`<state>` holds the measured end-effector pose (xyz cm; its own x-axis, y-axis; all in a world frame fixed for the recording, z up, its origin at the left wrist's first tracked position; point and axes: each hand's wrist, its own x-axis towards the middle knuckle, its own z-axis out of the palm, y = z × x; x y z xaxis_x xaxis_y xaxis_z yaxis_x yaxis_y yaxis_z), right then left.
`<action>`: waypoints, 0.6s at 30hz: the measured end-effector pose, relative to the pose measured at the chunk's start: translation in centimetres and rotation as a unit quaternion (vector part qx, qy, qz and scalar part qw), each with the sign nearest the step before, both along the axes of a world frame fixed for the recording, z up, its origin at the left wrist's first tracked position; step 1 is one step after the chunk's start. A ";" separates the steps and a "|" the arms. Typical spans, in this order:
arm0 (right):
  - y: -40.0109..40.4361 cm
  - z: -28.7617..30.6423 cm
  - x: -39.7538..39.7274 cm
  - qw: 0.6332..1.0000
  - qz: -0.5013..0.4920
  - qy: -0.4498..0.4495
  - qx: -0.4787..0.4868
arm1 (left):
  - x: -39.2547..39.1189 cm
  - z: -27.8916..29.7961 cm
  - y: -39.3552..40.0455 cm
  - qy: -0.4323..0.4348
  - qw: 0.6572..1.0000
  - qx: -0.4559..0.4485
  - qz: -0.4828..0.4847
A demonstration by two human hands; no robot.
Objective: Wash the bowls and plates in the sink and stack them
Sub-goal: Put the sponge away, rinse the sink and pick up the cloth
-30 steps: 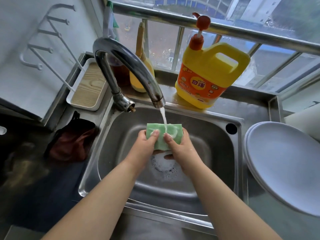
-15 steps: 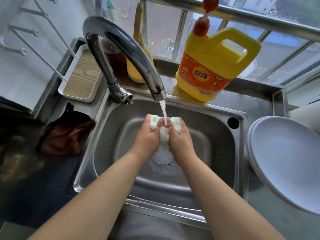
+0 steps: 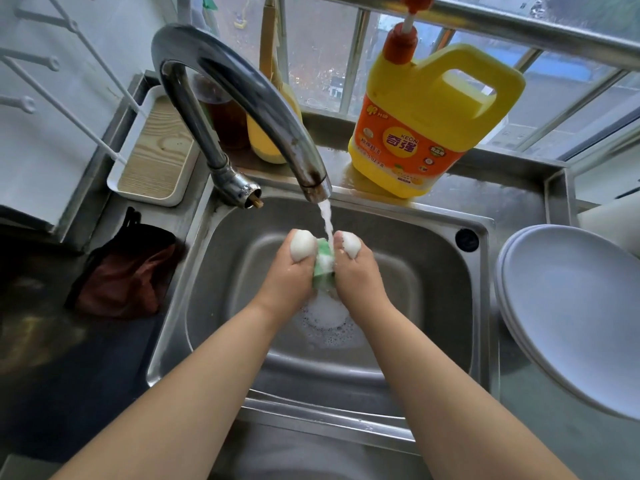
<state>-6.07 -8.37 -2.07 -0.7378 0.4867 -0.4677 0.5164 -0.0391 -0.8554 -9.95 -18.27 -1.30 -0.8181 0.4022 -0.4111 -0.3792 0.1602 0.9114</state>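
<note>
since one second ago the green sponge (image 3: 323, 263) is no more flat under the water; both hands have folded it small and foam comes out at the two sides. the left hand (image 3: 289, 271) and the right hand (image 3: 360, 271) grip it between them, fingers curled tight around it, over the middle of the sink (image 3: 433, 271). the stream from the faucet (image 3: 242, 98) falls just on the sponge between the thumbs.

to do this step well, i think the person should squeeze and release several times under the stream, until the water below runs without bubbles; now there is much foam around the drain.

the plates (image 3: 571, 306) lie stacked on the counter right of the sink, well apart from the hands. they look pale, smooth and clean, a few rims one under another. i see no dishes inside the sink, so the washing seems nearly finished. a yellow detergent bottle (image 3: 426, 126) stands behind the sink.
</note>
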 end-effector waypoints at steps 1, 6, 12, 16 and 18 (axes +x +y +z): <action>0.2 -0.2 0.0 1.000 0.009 -0.023 -0.011 | -0.1 -0.1 -0.3 -0.020 1.000 0.003 -0.006; 1.5 -0.1 0.6 0.997 0.070 -0.010 0.020 | -0.9 -0.9 -1.4 -0.086 0.996 -0.025 -0.008; 2.2 0.6 1.6 0.980 0.194 0.011 0.036 | -1.0 -0.3 -0.8 -0.091 0.995 -0.040 -0.013; 2.8 0.8 1.7 0.972 0.215 0.009 0.095 | -1.8 0.8 -0.7 -0.105 0.991 -0.067 -0.054; 2.7 0.7 1.5 0.980 0.169 0.026 0.106 | -1.7 0.8 -0.5 -0.121 0.989 -0.055 -0.067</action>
<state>-4.59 -5.71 -1.35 -0.8933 0.2935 -0.3404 0.4255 0.3086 -0.8507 -11.61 -18.73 -0.45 -0.6325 0.4426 -0.6357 -0.5521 0.3180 0.7707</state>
